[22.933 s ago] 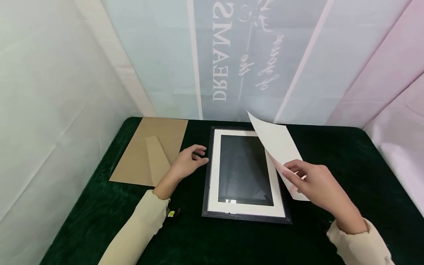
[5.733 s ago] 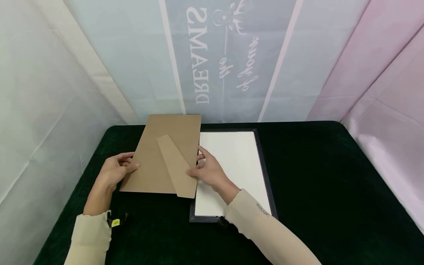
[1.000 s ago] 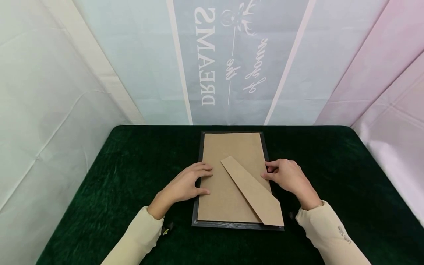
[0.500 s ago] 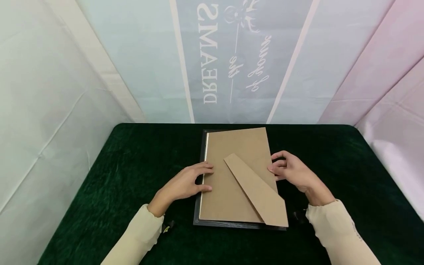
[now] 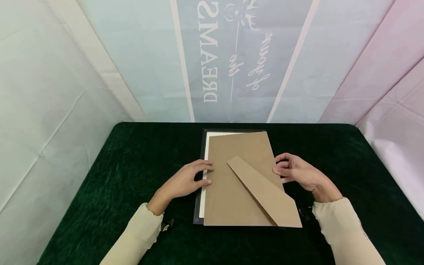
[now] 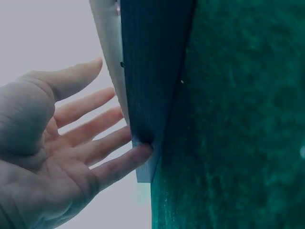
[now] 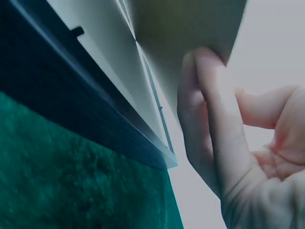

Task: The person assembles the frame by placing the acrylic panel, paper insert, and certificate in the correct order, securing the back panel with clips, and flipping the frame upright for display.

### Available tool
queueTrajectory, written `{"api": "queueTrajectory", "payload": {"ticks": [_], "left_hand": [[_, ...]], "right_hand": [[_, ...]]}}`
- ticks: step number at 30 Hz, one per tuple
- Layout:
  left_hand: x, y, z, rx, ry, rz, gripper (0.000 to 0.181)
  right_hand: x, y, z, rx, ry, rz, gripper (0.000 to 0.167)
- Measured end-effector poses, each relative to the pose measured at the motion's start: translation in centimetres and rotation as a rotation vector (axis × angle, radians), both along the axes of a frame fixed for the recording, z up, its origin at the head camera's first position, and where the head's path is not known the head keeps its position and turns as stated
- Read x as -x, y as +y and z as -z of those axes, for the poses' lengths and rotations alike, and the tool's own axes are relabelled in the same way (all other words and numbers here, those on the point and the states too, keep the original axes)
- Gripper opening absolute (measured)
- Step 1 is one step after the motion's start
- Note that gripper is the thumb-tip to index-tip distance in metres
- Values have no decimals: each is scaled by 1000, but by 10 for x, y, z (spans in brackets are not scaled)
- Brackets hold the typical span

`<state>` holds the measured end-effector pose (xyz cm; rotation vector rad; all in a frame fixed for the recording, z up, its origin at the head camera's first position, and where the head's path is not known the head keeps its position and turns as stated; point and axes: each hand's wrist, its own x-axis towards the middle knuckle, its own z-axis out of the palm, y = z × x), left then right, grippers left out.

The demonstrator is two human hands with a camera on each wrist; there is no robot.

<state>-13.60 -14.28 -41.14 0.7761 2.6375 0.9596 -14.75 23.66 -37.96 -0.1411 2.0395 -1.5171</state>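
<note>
A black picture frame (image 5: 198, 206) lies face down on the table, with a white sheet (image 5: 202, 195) inside it. Over it slants the brown backing board (image 5: 228, 198), its right side raised and its stand leg (image 5: 261, 191) folded out diagonally. My right hand (image 5: 299, 172) pinches the board's right edge, fingertips underneath as the right wrist view shows. At the left side my left hand (image 5: 185, 180) rests with spread, fairly straight fingers at the board's edge. In the left wrist view a fingertip touches the side of the frame (image 6: 152, 71).
Dark green velvety cloth (image 5: 139, 165) covers the table. A pale blue printed backdrop (image 5: 238, 73) hangs behind the far edge, with white cloth (image 5: 49, 110) at the left. In the right wrist view a small dark tab (image 7: 76, 32) sticks out from the frame's inner edge.
Earlier the board was left of the frame, then lay inside it. Over the last second its right side has lifted and it has slid right and nearer, exposing the white sheet's left strip.
</note>
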Motion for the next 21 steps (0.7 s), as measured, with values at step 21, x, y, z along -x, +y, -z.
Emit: {"api": "queueTrajectory", "payload": {"ticks": [21], "left_hand": [[3,0,-2,-176,-21,-92,28]], "right_hand": [[3,-18,19,-105,15,129,55]]}}
